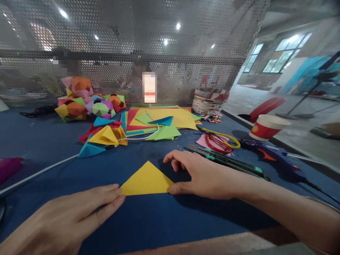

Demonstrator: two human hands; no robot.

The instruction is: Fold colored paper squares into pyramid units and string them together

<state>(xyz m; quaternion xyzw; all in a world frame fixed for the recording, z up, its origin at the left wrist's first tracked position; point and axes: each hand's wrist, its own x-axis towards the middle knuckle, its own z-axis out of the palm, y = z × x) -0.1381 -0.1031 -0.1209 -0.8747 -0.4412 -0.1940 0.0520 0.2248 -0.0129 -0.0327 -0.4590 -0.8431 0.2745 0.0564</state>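
Observation:
A yellow sheet of paper (148, 180), folded into a triangle, lies on the dark blue table with its point facing away from me. My left hand (87, 209) has its fingers stretched out, their tips touching the triangle's left corner. At the right corner, the thumb of my right hand (195, 173) presses on the paper. The other fingers of that hand arch above the table, apart from the thumb. Behind my right wrist lies a black and green utility knife (236, 163).
Beyond are folded paper pieces (106, 136), coloured sheets (170, 118), paper balls (101, 108) and a phone (149, 87). To the right lie scissors (219, 145), a glue gun (273, 157), a paper cup (268, 127) and a woven basket (208, 102). A white cable (39, 173) crosses the left side.

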